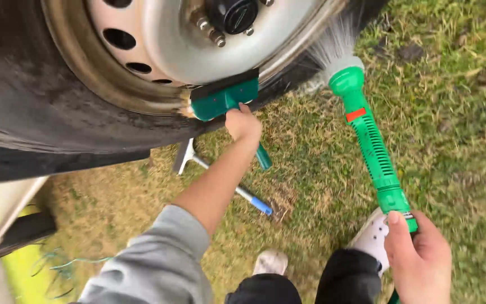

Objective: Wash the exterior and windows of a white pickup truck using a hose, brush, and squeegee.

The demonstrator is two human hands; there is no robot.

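My left hand [243, 124] grips the handle of a green scrub brush [224, 97]. Its bristles press against the lower rim of a silver steel wheel [164, 50] set in a black tyre [23, 95]. My right hand [420, 256] holds the base of a long green hose spray wand [369, 143]. The wand's nozzle points up at the wheel, and water fans out of it onto the rim and tyre edge.
A squeegee with a metal shaft and blue grip [220, 177] lies on the patchy grass [451, 112] under my left arm. My white shoes [373, 233] stand at the bottom. A vehicle body edge and a yellow-green strip [21, 270] sit at lower left.
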